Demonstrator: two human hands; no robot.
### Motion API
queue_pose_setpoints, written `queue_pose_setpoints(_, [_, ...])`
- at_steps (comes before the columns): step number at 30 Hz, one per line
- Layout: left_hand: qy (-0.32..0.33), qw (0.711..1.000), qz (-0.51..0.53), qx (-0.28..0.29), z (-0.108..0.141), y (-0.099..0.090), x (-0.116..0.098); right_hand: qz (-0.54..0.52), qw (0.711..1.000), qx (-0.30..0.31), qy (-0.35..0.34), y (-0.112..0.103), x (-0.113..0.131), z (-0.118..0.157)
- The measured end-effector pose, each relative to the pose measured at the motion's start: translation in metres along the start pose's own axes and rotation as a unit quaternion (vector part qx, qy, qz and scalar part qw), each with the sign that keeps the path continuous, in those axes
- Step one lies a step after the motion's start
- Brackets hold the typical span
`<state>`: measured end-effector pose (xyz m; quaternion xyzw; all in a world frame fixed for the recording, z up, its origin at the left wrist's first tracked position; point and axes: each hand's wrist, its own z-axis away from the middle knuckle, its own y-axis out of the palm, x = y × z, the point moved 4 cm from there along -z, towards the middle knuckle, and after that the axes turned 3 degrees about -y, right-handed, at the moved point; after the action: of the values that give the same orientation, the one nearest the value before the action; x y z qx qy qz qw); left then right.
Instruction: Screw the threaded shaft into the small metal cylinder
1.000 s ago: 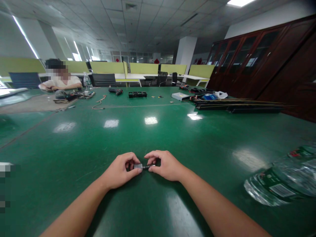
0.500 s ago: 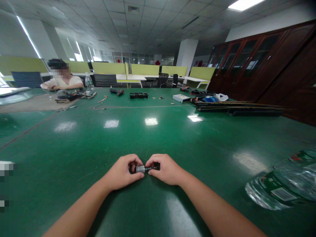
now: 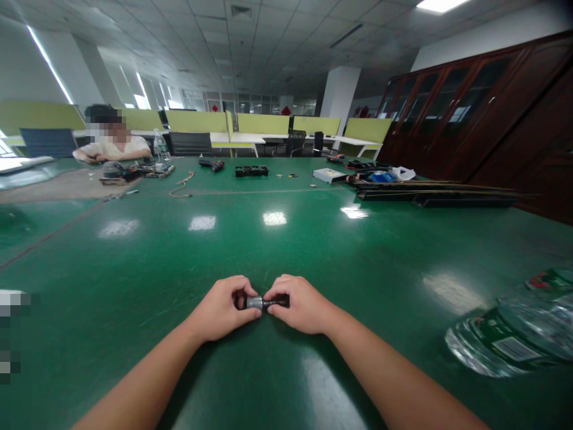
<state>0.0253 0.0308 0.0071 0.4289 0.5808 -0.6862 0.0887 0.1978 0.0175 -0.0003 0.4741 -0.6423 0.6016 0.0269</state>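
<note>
Low over the green table, my left hand (image 3: 224, 310) pinches a short silver metal cylinder (image 3: 254, 303) between thumb and fingers. From the cylinder's right end comes a thin dark shaft (image 3: 271, 303) that looks ridged or threaded. My right hand (image 3: 304, 306) closes thumb and fingers around this shaft, so its far end is partly hidden. Cylinder and shaft lie in one line, roughly level, and the two hands almost meet at the fingertips. Dark material shows inside the curl of the left fingers, too small to make out.
Large clear plastic bottles (image 3: 514, 334) lie at the right. Across the green table (image 3: 250, 245) are a power drill (image 3: 211, 165), a black slotted part (image 3: 251, 171), a cord (image 3: 181, 190), a pale box (image 3: 329, 175) and long dark strips (image 3: 439, 194). A person (image 3: 114, 146) sits far left.
Both hands and the metal cylinder sit very slightly higher in the view, as does the table scene. The grips look the same.
</note>
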Motion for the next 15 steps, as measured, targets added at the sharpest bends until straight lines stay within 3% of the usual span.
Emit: queue_pose_setpoints(15, [0.002,1.000,0.003,0.003,-0.0014,-0.0007,-0.0006,-0.002,1.000,0.013,-0.004,-0.0035,-0.0022,0.0013])
